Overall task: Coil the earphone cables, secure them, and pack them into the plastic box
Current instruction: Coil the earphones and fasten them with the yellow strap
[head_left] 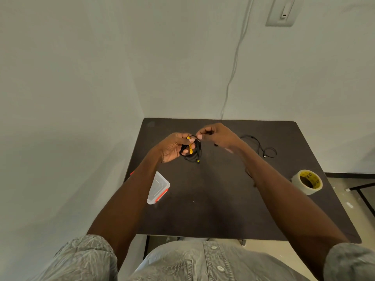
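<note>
A coiled black earphone cable (193,157) hangs above the dark table (213,199), with a yellow tie (190,148) across it. My left hand (174,148) grips the coil and the tie from the left. My right hand (215,135) pinches the top of the coil between thumb and finger, touching the left hand's fingertips. A second black cable (261,147) lies loose on the table at the back right. The clear plastic box (159,188) with red clips sits at the table's left edge, partly behind my left forearm.
A roll of clear tape (307,181) with a yellow core lies near the table's right edge. Walls close in the table at the left and back. A white cord (233,69) runs down the back wall.
</note>
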